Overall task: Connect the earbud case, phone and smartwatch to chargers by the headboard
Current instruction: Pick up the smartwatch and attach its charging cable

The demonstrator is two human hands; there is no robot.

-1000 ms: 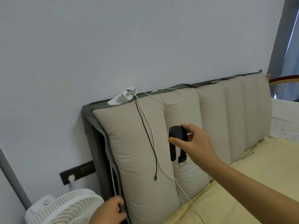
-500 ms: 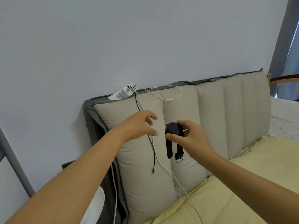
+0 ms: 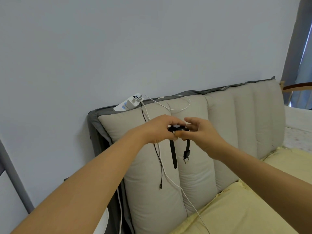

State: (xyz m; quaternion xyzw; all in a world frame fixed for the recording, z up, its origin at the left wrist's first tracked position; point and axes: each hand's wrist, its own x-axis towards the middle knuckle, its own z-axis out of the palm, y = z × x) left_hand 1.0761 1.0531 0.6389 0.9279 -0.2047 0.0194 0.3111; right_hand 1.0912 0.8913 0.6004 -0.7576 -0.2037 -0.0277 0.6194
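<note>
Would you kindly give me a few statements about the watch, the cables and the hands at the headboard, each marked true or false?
1. Both hands hold the smartwatch. True: left hand and right hand meet on its body.
2. The black cable is plugged into the watch. False: its free end hangs against the headboard cushion, below the hands.
3. The watch straps hang down unbuckled. True.
4. The charger block lies on the yellow sheet. False: it sits on top of the headboard.
5. A white cable runs from the charger down toward the bed. True.
</note>
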